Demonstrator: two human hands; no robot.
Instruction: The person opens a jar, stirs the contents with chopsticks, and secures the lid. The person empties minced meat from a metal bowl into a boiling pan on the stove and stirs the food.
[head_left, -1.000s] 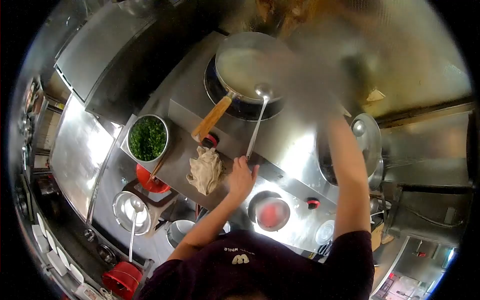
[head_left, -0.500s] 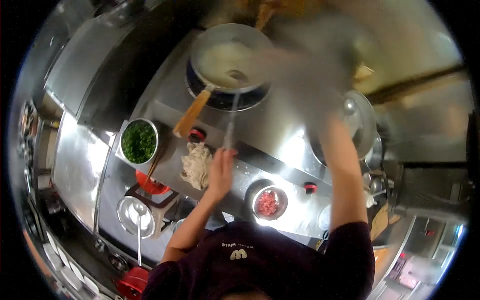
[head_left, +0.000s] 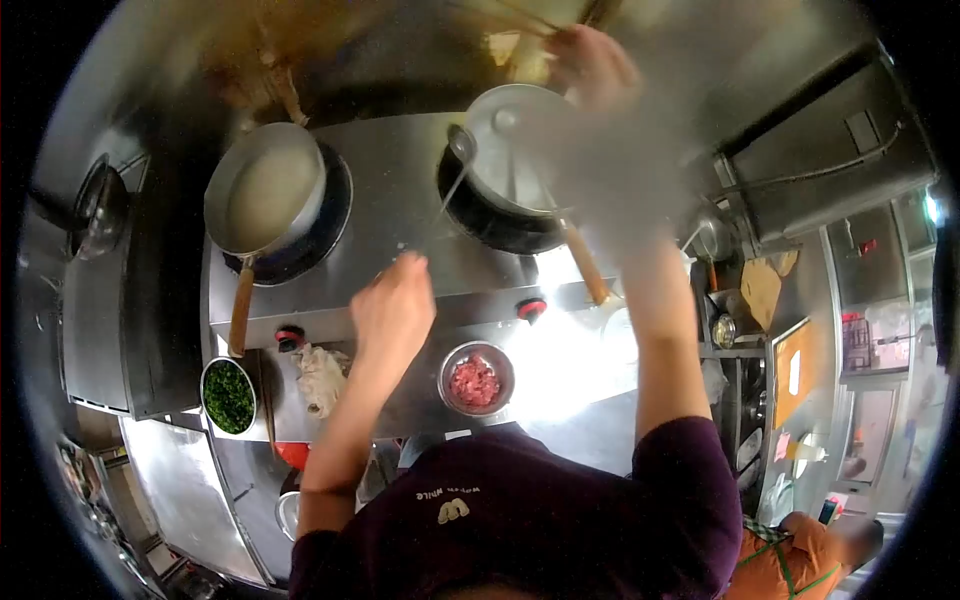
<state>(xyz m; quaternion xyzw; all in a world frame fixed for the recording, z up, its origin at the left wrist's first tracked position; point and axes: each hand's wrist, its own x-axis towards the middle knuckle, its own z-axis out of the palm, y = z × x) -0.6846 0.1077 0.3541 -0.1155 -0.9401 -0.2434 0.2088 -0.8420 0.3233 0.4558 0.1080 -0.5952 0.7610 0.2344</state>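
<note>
Left hand [head_left: 394, 308] moved ladle [head_left: 461, 146] near right pan [head_left: 488, 170] rim | bare stovetop [head_left: 392, 165] leftward

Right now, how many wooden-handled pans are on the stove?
2: the left pan sits on the left side of the stove, the right pan on its right side. Grey blur covers part of the right pan and could hide another.

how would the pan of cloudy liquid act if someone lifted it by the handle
The pan would probably feel heavy at the far end, since its long wooden handle leaves the bowl well out from the grip. The cloudy liquid would likely slosh if tilted, as no lid covers it.
</note>
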